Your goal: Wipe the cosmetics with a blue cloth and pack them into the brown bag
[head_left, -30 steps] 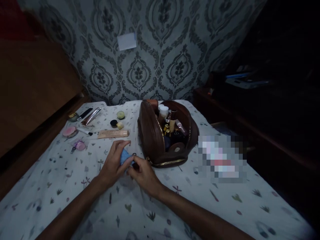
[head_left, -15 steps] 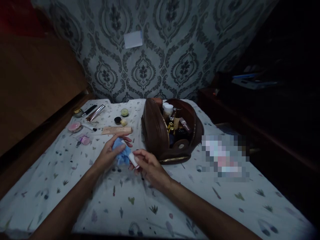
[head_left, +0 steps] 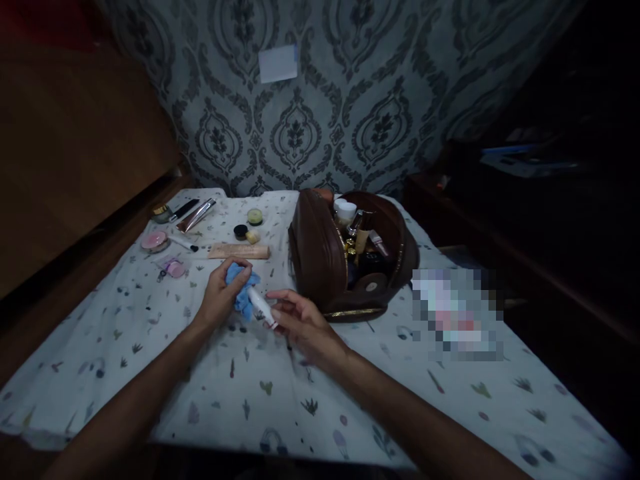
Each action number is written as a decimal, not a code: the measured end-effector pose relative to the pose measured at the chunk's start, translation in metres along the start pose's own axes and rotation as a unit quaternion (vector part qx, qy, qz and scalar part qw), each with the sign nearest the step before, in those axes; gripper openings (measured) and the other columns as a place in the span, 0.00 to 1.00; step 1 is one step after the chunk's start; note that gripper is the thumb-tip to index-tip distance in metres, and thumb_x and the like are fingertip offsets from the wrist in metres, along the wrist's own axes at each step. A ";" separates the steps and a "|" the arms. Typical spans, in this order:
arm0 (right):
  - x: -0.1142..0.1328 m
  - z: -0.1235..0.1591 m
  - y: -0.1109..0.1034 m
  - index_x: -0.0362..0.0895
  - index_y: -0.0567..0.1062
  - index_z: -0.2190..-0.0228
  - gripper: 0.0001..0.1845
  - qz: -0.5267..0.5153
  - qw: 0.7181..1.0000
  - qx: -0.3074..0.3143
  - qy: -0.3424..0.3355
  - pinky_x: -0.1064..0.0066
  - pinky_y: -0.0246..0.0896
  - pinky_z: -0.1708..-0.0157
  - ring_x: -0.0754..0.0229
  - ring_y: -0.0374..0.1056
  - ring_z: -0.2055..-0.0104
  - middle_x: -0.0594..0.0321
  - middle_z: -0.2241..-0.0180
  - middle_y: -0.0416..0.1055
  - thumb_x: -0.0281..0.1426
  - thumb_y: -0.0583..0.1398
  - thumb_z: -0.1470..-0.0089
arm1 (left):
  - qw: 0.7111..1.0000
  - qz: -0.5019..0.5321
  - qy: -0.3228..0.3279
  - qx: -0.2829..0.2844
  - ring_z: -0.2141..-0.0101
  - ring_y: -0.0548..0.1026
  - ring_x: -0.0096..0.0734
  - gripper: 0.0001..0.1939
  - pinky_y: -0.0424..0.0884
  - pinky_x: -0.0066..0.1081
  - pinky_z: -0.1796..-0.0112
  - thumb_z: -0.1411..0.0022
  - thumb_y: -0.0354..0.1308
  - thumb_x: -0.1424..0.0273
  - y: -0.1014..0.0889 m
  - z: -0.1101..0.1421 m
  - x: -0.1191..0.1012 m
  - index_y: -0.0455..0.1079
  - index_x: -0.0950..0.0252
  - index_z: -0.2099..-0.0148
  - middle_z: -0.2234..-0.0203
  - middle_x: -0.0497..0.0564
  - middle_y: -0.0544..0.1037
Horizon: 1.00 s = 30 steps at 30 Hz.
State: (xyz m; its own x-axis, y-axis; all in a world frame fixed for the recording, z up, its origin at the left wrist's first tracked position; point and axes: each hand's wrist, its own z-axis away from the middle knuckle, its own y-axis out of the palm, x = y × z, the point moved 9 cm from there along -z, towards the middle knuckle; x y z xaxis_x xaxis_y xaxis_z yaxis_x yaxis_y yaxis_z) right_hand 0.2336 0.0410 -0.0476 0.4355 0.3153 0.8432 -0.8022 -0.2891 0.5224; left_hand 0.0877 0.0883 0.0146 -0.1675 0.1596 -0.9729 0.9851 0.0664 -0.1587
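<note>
My left hand (head_left: 221, 291) is closed around a crumpled blue cloth (head_left: 243, 300), which wraps one end of a small white tube (head_left: 261, 305). The fingers of my right hand (head_left: 303, 327) pinch the tube's other end. Both hands are just above the patterned bedsheet, in front of a peach-coloured tube (head_left: 239, 251) lying flat. Close by on the right stands an unzipped brown makeup bag (head_left: 320, 257) with several bottles and cosmetics inside, among them a white-capped jar (head_left: 345, 212).
On the left lie a pink compact (head_left: 155, 241), a brush (head_left: 184, 243), a small purple item (head_left: 175, 267), a silver-brown tube (head_left: 197, 215) and a gold-lidded jar (head_left: 161, 213). A green round pot (head_left: 255, 217) and a black lid (head_left: 241, 232) lie behind. A blurred-out item (head_left: 457, 313) is right of the bag.
The white tube has come into sight between my hands, held against the blue cloth. My right hand has shifted slightly right, its fingers loosening. The view has moved a little, so everything appears further right.
</note>
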 end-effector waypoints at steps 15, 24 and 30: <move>0.001 0.004 0.007 0.42 0.74 0.69 0.24 0.104 0.995 0.012 -0.003 0.74 0.57 0.75 0.65 0.67 0.74 0.64 0.73 0.74 0.49 0.69 0.55 | 0.991 -0.094 0.083 -0.046 0.73 0.67 0.30 0.14 0.64 0.28 0.70 0.41 0.60 0.56 -0.007 0.010 -0.023 0.68 0.62 0.65 0.76 0.44 0.70; -0.005 0.001 0.009 0.41 0.75 0.71 0.23 0.003 0.999 0.025 0.027 0.75 0.54 0.77 0.66 0.67 0.76 0.64 0.75 0.74 0.47 0.71 0.57 | 0.999 0.018 0.014 -0.043 0.71 0.70 0.28 0.18 0.67 0.26 0.69 0.39 0.60 0.55 0.002 0.014 -0.002 0.67 0.62 0.54 0.72 0.45 0.72; -0.009 -0.006 -0.003 0.40 0.74 0.69 0.29 -0.051 0.999 -0.011 0.005 0.76 0.54 0.79 0.68 0.64 0.80 0.68 0.78 0.71 0.49 0.74 0.64 | 0.986 0.122 -0.081 0.083 0.67 0.76 0.32 0.35 0.74 0.28 0.67 0.49 0.69 0.57 0.047 0.034 0.017 0.61 0.61 0.43 0.59 0.52 0.77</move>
State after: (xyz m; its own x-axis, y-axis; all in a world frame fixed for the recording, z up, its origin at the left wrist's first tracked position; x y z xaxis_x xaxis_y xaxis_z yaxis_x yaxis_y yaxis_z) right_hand 0.2297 0.0440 -0.0575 0.5118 0.3519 0.7837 -0.7625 -0.2342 0.6031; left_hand 0.1325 0.0610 -0.0146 0.0709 -0.0100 -0.9974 0.9903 -0.1188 0.0716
